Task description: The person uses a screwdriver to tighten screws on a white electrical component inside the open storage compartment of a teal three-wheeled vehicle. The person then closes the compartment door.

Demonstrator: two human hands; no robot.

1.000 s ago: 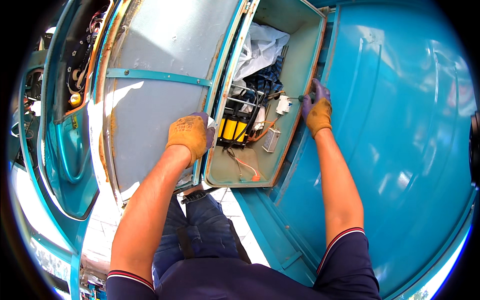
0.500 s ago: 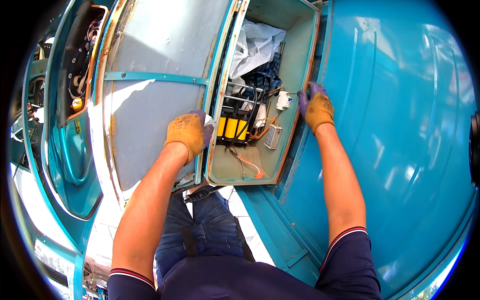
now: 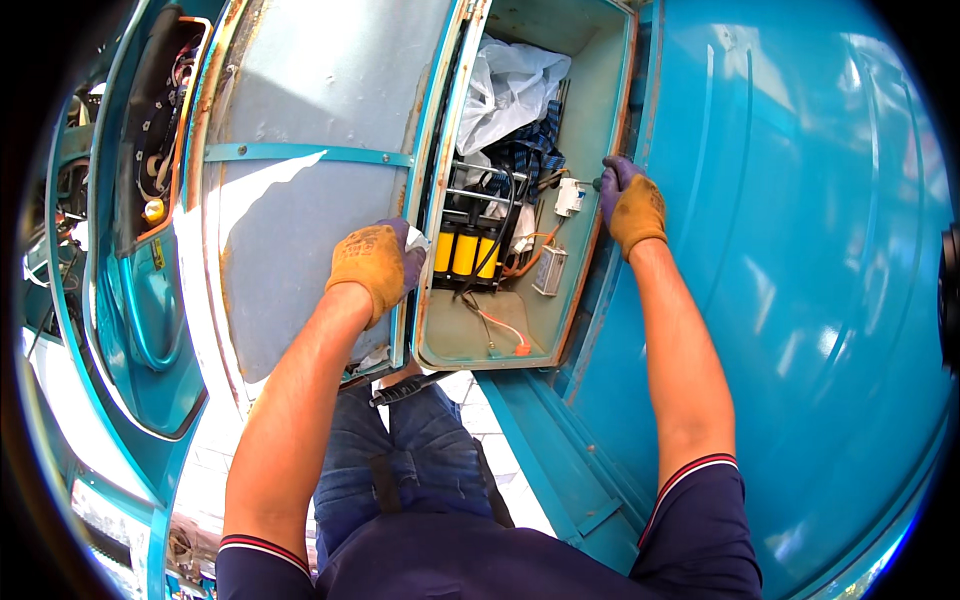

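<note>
An open teal metal compartment (image 3: 500,350) lies between my two gloved hands. My right hand (image 3: 634,208), in an orange and purple glove, is closed at its right rim around a screwdriver (image 3: 598,185); mostly the tool's dark green handle end shows. Its shaft points at a white circuit breaker (image 3: 569,197) on the inner wall. Just below the breaker is a small silvery box (image 3: 549,270) with orange wires. My left hand (image 3: 378,265), gloved the same way, is closed beside the left rim, with a small whitish piece (image 3: 416,240) at its fingers that I cannot make out.
Inside the compartment are a crumpled white plastic bag (image 3: 512,88), a dark plaid cloth (image 3: 540,140), black-and-yellow cylinders (image 3: 464,252) and loose wires. A grey panel (image 3: 290,220) with a teal strip stands to the left. A large glossy teal panel (image 3: 800,250) fills the right.
My right hand has shifted very slightly upward, and its fingers sit a little differently on the screwdriver. My left hand stays in place.
</note>
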